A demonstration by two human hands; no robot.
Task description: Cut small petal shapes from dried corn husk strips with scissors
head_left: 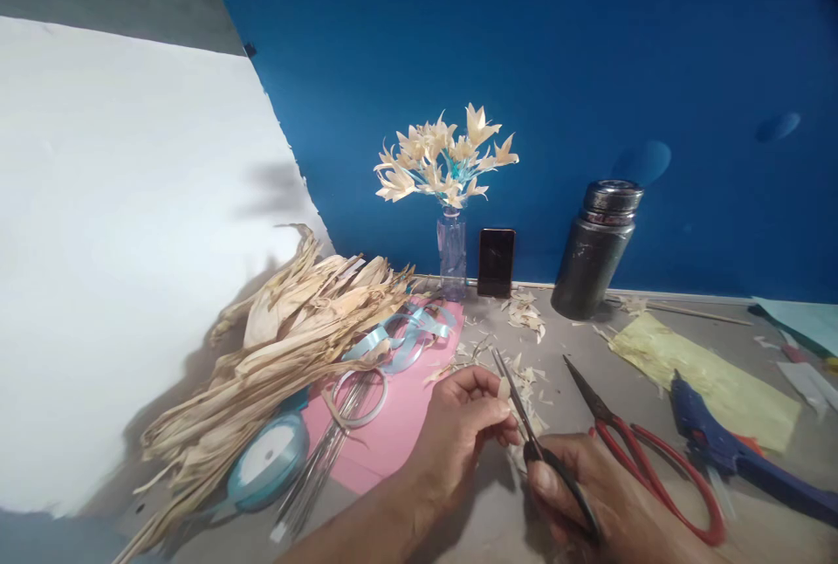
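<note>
Left hand [468, 416] close beside black-handled scissors [522, 411]: a slip could nick a fingertip or, less gravely, spoil the small pale piece [504, 388].
The right hand [606, 485], at the left's four o'clock, wraps the handles, blades pointing to eleven and seemingly slightly parted; the left, half curled, pinches the piece at five o'clock from view centre.

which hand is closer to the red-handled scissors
Right. The right hand, gripping the black-handled scissors, is close beside the red-handled scissors, on their left in the picture. The left hand, pinching a small pale piece, is farther away to the left.
</note>
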